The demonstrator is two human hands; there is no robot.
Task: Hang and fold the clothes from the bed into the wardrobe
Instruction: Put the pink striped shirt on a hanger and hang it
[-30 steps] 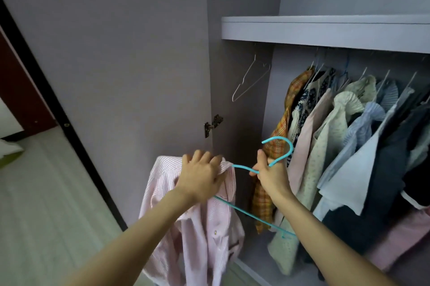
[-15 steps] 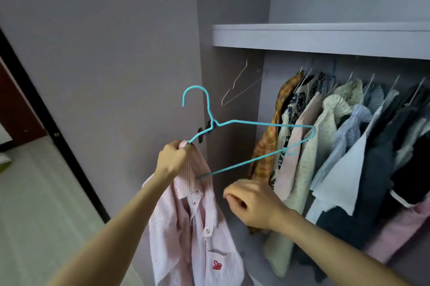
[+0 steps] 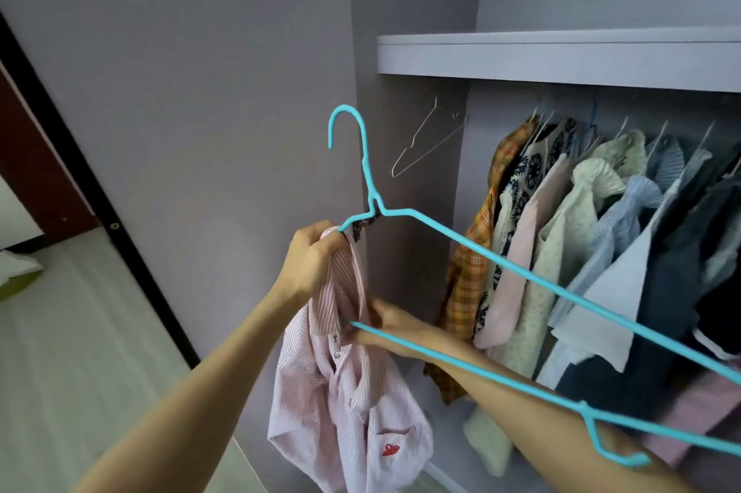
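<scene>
Left hand (image 3: 310, 260) grips shirt (image 3: 345, 384) collar bunched with end of hanger (image 3: 497, 264), held up before wardrobe. Right hand (image 3: 385, 322) half hidden behind shirt, fingers pinching fabric under collar. Hanger's lower bar crosses over right forearm. Shirt dangles, pink-striped, red mark on pocket. Clothes (image 3: 593, 252) hang on rail under shelf (image 3: 561, 55); bare wire hanger (image 3: 429, 144) at left end.

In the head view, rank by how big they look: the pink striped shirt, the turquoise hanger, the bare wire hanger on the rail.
1. turquoise hanger, widest span, though nearest the camera
2. pink striped shirt
3. bare wire hanger, farther back
</scene>
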